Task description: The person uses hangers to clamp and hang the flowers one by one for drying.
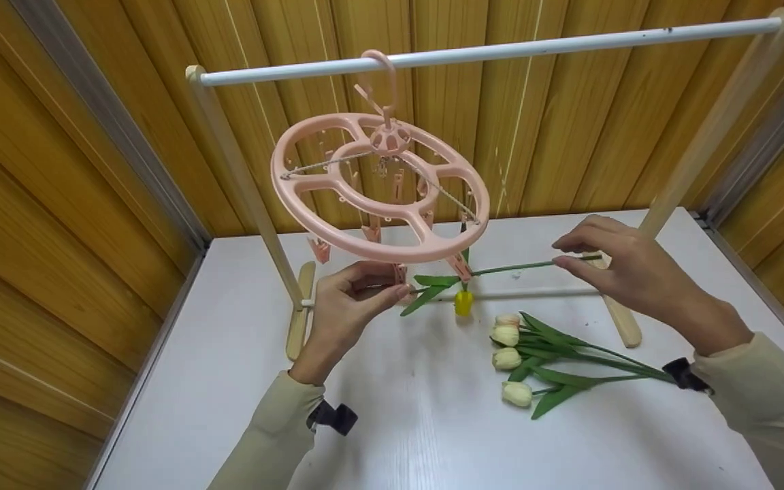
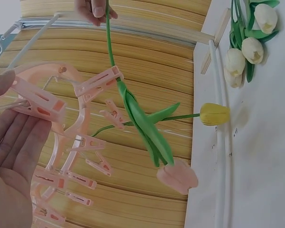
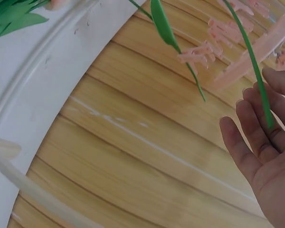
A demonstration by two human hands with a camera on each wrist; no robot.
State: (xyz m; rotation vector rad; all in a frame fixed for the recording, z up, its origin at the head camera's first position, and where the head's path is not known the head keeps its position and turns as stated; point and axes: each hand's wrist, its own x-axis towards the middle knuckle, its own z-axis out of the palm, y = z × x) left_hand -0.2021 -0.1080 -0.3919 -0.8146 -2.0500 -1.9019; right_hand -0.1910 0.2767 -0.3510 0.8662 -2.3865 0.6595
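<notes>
The pink tulip [image 2: 178,175] slants head down, its green stem in the jaws of a clothespin [image 2: 99,83] on the round pink hanger [image 1: 378,248]. My right hand [image 1: 627,265] pinches the stem [image 3: 256,76] near its cut end, between thumb and fingers. My left hand [image 1: 348,306] is at the hanger's front, holding another clothespin [image 2: 40,99] between thumb and fingers. Behind the pink tulip, a yellow tulip [image 1: 463,303] hangs head down from the hanger. In the head view the pink bloom is mostly hidden by my left hand.
The hanger hooks over a white rod [image 1: 535,47] on wooden posts. Several loose clothespins [image 2: 80,187] dangle from its ring. White tulips [image 1: 518,393] with green leaves lie on the white table [image 1: 229,408], below my right hand. Wood-look panels [image 1: 569,136] stand behind.
</notes>
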